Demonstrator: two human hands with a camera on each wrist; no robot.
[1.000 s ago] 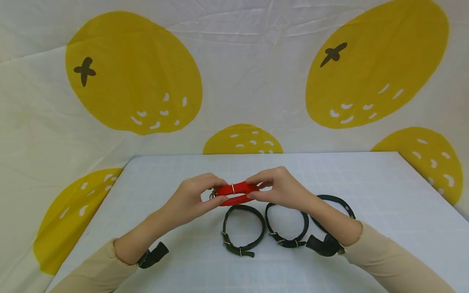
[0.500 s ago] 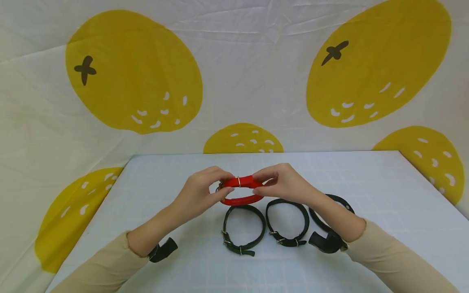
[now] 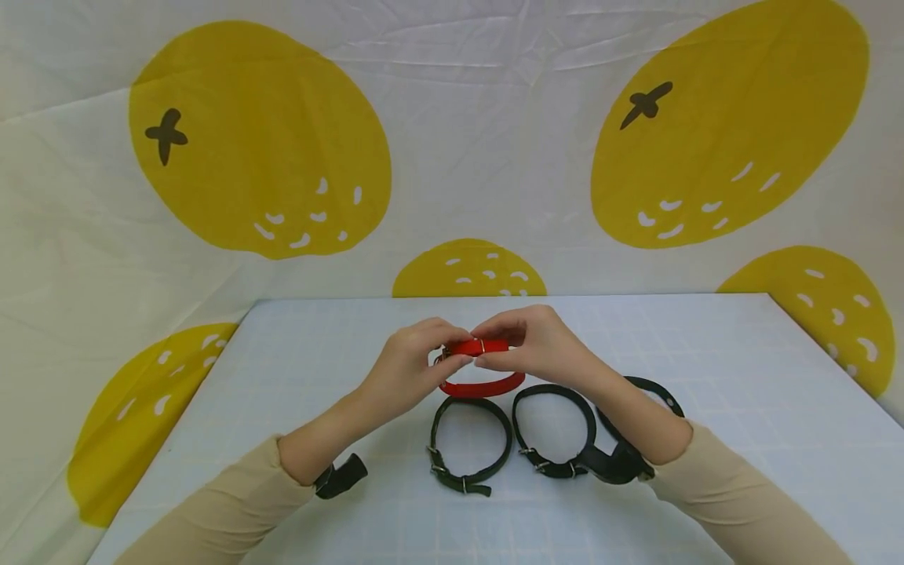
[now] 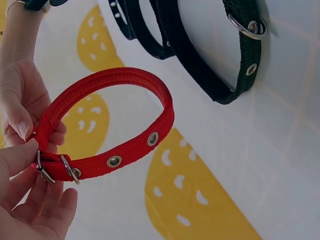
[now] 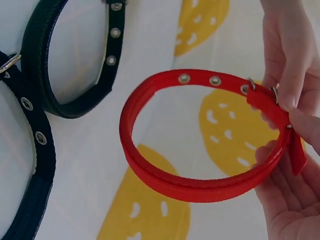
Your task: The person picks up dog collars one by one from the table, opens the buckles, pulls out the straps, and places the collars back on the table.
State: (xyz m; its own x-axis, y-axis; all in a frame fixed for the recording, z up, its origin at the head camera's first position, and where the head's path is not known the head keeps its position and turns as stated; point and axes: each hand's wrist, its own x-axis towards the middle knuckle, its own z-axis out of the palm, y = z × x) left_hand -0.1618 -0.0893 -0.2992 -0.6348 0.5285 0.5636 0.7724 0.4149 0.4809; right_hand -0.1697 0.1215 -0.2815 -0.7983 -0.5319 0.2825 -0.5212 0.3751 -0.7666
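A red buckled collar (image 3: 483, 388) with metal eyelets is held up off the table in both hands, closed into a loop. My left hand (image 3: 408, 362) pinches it at the buckle and D-ring, thumb on the near side. Close beside it, my right hand (image 3: 534, 343) pinches the strap by its keeper ring. In the left wrist view the red collar (image 4: 167, 117) hangs as a wide loop with two eyelets showing. The right wrist view shows the strap's loose pointed end (image 5: 297, 155) sticking out past the fingers.
On the table (image 3: 395, 510), just below the red collar, lies a dark green collar (image 3: 507, 447). Right of it is another dark collar (image 3: 592, 424), and a third dark collar (image 3: 653, 386) lies partly under the right forearm. A patterned cloth (image 3: 487, 157) hangs behind.
Both hands have lifted slightly, and the left has moved right. My right hand's grip has shifted along the strap toward the left, so the hands are closer together. The red collar has moved right.
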